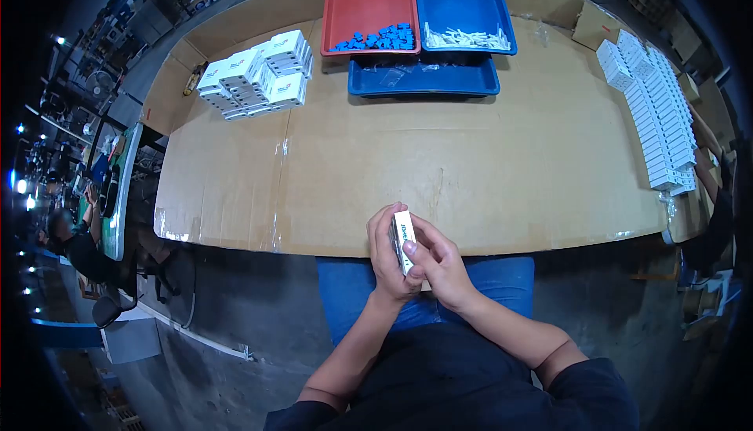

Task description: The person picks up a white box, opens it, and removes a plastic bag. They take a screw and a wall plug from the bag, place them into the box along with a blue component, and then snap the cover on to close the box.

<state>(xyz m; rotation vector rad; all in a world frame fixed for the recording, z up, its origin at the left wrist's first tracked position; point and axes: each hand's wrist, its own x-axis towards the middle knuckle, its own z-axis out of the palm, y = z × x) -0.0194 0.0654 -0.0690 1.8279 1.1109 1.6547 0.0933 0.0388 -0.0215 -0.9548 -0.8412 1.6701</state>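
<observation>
A small white box with blue print (404, 235) is held upright at the near edge of the cardboard-covered table (471, 164). My left hand (387, 262) wraps around its left side. My right hand (436, 262) grips its right side, thumb on the box's lower end. Both hands hover just over the table edge above my lap.
A stack of white boxes (255, 76) sits at the far left. A red tray (369, 7) holds small blue parts; a blue tray (463, 7) holds white parts; another blue tray (423, 76) lies in front. Rows of white boxes (659, 117) line the right edge. Another person (74, 235) sits far left.
</observation>
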